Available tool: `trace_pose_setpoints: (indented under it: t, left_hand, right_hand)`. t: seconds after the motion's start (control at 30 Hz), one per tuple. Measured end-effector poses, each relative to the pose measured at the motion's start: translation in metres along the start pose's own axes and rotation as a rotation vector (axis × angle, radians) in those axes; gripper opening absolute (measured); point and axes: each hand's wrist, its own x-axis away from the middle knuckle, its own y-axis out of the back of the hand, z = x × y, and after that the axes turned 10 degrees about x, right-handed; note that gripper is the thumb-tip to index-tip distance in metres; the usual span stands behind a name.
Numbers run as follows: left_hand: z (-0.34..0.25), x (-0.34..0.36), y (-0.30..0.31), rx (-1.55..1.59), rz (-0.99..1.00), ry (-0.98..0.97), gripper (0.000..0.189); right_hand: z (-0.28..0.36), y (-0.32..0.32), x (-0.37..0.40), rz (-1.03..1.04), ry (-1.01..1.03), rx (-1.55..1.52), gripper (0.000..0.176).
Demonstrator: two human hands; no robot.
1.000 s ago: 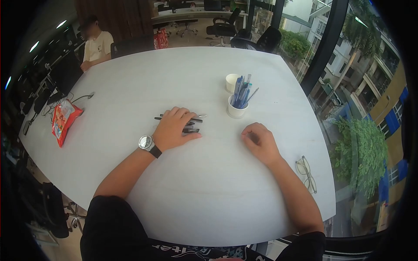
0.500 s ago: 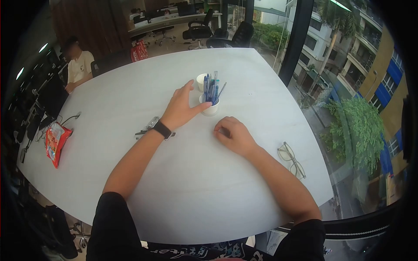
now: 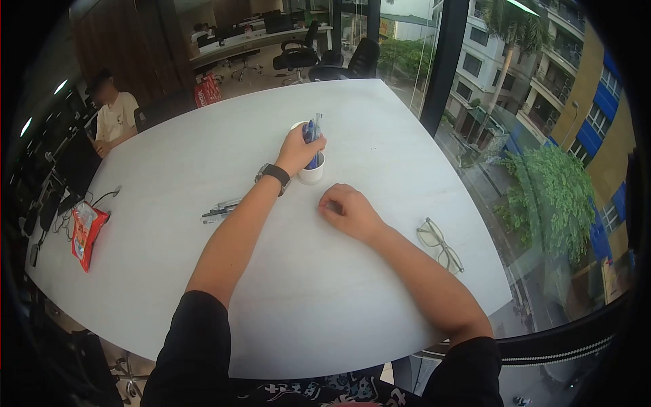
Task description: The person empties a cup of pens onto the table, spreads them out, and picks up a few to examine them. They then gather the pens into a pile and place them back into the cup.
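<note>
My left hand (image 3: 297, 150) is wrapped round a bunch of blue pens (image 3: 311, 127) whose lower ends stand in a white cup (image 3: 312, 176). Behind that hand, the rim of a second white cup (image 3: 296, 125) partly shows. My right hand (image 3: 349, 209) rests on the table just in front of the nearer cup, its fingers curled loosely and nothing visible in them. Several dark and clear pens (image 3: 218, 211) lie on the table to the left of my left forearm, which hides part of them.
Eyeglasses (image 3: 439, 245) lie on the white table (image 3: 339, 305) beside my right forearm. A red snack packet (image 3: 87, 234) is at the left edge, near cables and monitors (image 3: 76, 163). A person (image 3: 116, 117) sits at the far left. Windows line the right side.
My left hand has gone from open beside the pens to closed round them, and the pens stand more bunched together. My right hand keeps its pose; the view has shifted slightly.
</note>
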Motion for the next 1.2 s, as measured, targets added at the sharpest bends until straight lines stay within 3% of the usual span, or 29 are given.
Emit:
trace_pose_setpoints:
  t: [0.1,0.23,0.33,0.4,0.43,0.5,0.57,0.67,0.8,0.87,1.0,1.07,1.1,1.17,1.2]
  left_hand:
    - [-0.017,0.004,-0.003,0.148,-0.104,-0.065,0.019]
    - [-0.071,0.007,0.011,0.211,-0.227,-0.176,0.019]
    - [-0.129,0.024,0.035,0.174,-0.155,-0.292,0.021]
    - [-0.16,0.051,0.065,-0.549,-0.06,-0.39,0.026]
    - [-0.158,0.064,0.077,-0.555,-0.053,-0.382,0.026]
    - [-0.156,0.095,0.1,-0.912,0.228,-0.198,0.032]
    - [-0.135,0.118,0.114,-0.987,0.335,-0.023,0.031]
    - [-0.097,0.142,0.127,-1.006,0.413,-0.084,0.033]
    - [-0.087,0.161,0.121,-1.028,0.447,-0.069,0.04]
    - [-0.071,0.166,0.125,-1.003,0.426,-0.278,0.046]
    - [-0.077,0.174,0.121,-1.021,0.415,-0.197,0.053]
    - [-0.081,0.181,0.122,-1.04,0.337,-0.223,0.071]
    - [-0.081,0.185,0.126,-1.042,0.339,-0.222,0.071]
    - [-0.083,0.193,0.138,-1.012,0.286,-0.274,0.095]
    - [-0.086,0.199,0.147,-1.01,0.281,-0.28,0.095]
  right_hand:
    - [0.001,0.002,0.0,0.002,0.012,0.008,0.009]
    - [0.002,0.002,0.0,0.02,-0.022,-0.019,0.011]
    - [-0.001,0.0,-0.001,0.009,-0.025,-0.018,0.011]
    - [0.004,0.003,0.0,0.015,-0.068,-0.041,0.011]
    - [0.003,0.002,0.0,0.016,-0.073,-0.052,0.011]
    - [0.001,0.001,-0.001,0.0,-0.028,-0.028,0.011]
    - [0.002,0.001,-0.003,0.007,-0.042,-0.033,0.011]
    - [-0.001,-0.002,-0.001,0.016,-0.057,-0.021,0.01]
    - [0.006,0.002,0.0,0.017,-0.059,0.003,0.01]
    - [0.005,0.001,0.0,0.012,-0.045,0.007,0.01]
    - [0.004,0.004,-0.001,0.062,-0.081,0.014,0.01]
    - [0.003,0.003,0.0,0.043,-0.089,-0.012,0.011]
    - [0.002,0.002,0.0,0.022,-0.095,-0.034,0.011]
    - [-0.003,0.0,0.001,0.037,-0.089,-0.016,0.012]
    - [-0.003,0.0,0.0,0.051,-0.081,0.007,0.012]
